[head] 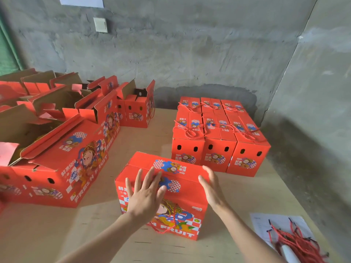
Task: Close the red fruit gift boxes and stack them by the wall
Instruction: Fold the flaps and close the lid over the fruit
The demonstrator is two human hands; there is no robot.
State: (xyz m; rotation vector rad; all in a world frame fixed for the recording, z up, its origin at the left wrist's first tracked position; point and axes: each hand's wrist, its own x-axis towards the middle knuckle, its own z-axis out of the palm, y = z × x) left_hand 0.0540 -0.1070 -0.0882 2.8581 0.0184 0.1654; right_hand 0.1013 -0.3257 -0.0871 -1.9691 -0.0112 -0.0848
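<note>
**Both hands at the closed box**

The box [161,192] stands on the counter [237,196] just in front of me, with its lid flaps down. My left hand [146,194] lies flat on the near top edge of it, fingers [150,177] spread and straight, gripping nothing. My right hand [210,186] is open too, with the palm turned to the left, at the right end of the box top; I cannot tell if it touches the cardboard or is only just beside it. A red cord [167,229] hangs down the front face of the box, under my left wrist.

Beyond my right hand is the closed stack [218,135], a block of red boxes in three columns, set against the grey wall [190,54] in the corner. Their cord handles lie loose on the tops.

To the left of my left hand are the open boxes [57,139], many of them, with the flaps standing up and the brown inside showing. One more open box stands farther back, near the wall.

Near my right forearm, at the counter edge, a bunch of cords [296,242] lies on a paper sheet [266,226].
</note>
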